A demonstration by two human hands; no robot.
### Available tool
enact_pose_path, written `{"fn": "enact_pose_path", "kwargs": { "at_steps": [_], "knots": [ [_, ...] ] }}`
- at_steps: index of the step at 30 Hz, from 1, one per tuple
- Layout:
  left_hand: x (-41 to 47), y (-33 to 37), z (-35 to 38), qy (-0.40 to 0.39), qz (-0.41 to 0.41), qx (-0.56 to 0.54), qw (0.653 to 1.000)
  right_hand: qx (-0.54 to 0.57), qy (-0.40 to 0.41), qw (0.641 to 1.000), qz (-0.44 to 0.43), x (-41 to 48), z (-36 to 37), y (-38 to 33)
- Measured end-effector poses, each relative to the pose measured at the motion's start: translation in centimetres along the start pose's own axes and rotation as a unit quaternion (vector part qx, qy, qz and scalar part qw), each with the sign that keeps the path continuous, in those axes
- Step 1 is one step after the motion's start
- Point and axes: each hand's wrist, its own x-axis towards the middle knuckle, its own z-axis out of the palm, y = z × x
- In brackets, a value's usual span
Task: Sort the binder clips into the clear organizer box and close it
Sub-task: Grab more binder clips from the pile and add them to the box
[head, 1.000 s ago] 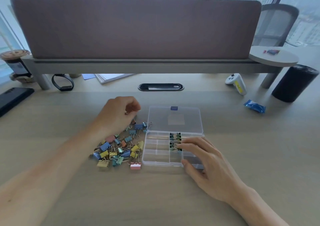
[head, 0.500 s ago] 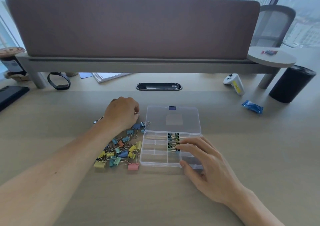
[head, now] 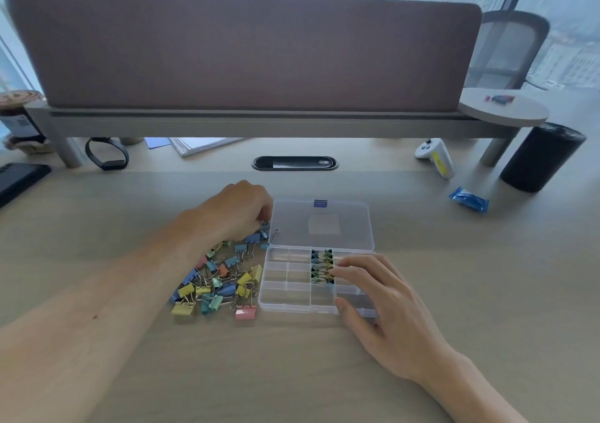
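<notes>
The clear organizer box [head: 285, 296] lies open at the desk's middle, its lid [head: 321, 224] folded flat behind it. One middle compartment holds several dark binder clips [head: 321, 266]. A pile of pastel binder clips [head: 224, 279] lies just left of the box. My left hand [head: 240, 211] is at the pile's far end beside the lid, fingers curled and pinched on a blue clip [head: 264, 228]. My right hand [head: 380, 305] rests on the box's right side, fingers spread over the compartments and thumb at the front wall.
A grey divider panel [head: 243, 49] closes off the back of the desk. A black cylinder [head: 542, 159], a white controller [head: 436, 158] and a blue packet [head: 469, 199] sit at the right. A black wristband [head: 107, 154], papers [head: 201, 145] and a dark phone [head: 19, 179] lie at the left.
My left hand has shifted right along the pile's far end, up to the lid's left edge. My right hand has stayed on the box.
</notes>
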Motion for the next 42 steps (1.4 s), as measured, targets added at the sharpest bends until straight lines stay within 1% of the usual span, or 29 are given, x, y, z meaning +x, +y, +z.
{"fn": "enact_pose_path", "kwargs": {
  "at_steps": [5, 7, 15, 19, 25, 30, 34, 37, 38, 40, 41, 42],
  "knots": [
    [-0.1, 0.0, -0.2, -0.055, -0.017, -0.035, 0.998, -0.002, -0.006, 1.0, 0.005, 0.0, 0.0, 0.1],
    [-0.2, -0.3, -0.1, -0.053, -0.019, -0.05, 0.997, 0.001, -0.006, 1.0, 0.005, 0.0, 0.0, 0.2],
    [-1.2, -1.0, -0.4, 0.008, 0.008, -0.074, 0.997, 0.005, -0.01, 1.0, 0.01, 0.0, 0.1, 0.3],
    [-1.5, -0.8, -0.5, 0.011, 0.018, -0.084, 0.996, 0.004, -0.009, 1.0, 0.01, 0.0, 0.1, 0.3],
    [-2.1, -0.5, -1.1, -0.028, 0.033, -0.117, 0.992, 0.008, -0.011, 1.0, 0.01, -0.1, 0.0, 0.3],
    [-2.5, -0.1, -1.7, -0.041, 0.026, -0.111, 0.993, 0.011, -0.009, 1.0, 0.011, 0.0, 0.2, 0.4],
    [-2.5, 0.1, -1.5, -0.005, 0.031, -0.082, 0.996, 0.01, -0.012, 1.0, 0.007, 0.0, 0.1, 0.5],
    [-2.8, 0.3, -2.0, 0.03, 0.027, -0.086, 0.995, 0.013, -0.009, 1.0, 0.009, 0.0, 0.1, 0.4],
    [-2.9, 0.5, -2.4, 0.054, 0.031, -0.1, 0.993, 0.015, -0.006, 1.0, 0.011, 0.0, 0.1, 0.4],
    [-3.4, 1.5, -3.2, 0.101, 0.042, -0.165, 0.98, 0.022, 0.0, 1.0, 0.014, 0.1, 0.2, 0.5],
    [-3.9, 2.4, -3.6, 0.106, 0.051, -0.208, 0.971, 0.028, 0.005, 0.999, 0.017, 0.1, 0.2, 0.5],
    [-4.5, 3.4, -3.7, 0.095, 0.062, -0.249, 0.962, 0.034, 0.012, 0.999, 0.021, 0.2, 0.2, 0.5]
  ]
}}
